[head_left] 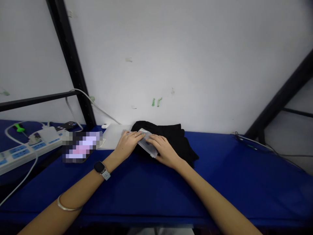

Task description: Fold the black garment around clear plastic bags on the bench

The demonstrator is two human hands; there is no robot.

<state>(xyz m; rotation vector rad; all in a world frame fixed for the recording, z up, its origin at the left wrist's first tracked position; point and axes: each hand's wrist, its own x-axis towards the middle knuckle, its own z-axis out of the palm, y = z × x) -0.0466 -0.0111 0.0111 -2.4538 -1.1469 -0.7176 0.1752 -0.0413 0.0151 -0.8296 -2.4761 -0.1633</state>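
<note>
A small, translucent grey plastic packet [148, 147] is tilted between my two hands, with a whitish patch along its top edge. My left hand [127, 143], wearing a ring, has its bent fingers on the packet's left side. On the opposite side, my right hand [165, 150] grips it with the fingers over the top and the thumb low by the edge. The fingers hide part of the packet. A folded black cloth [178, 140] lies beneath and behind it. Left of the cloth is a flat whitish sheet or bag [113, 138], partly behind my left hand.
A blue-covered table [137, 192] meets the wall. On the left are a phone [81, 147] with a blurred screen, a white power strip [29, 151] with plugs, and a green-handled screwdriver [19, 128]. Thin cables [259, 142] lie at the right by a black frame post [281, 94].
</note>
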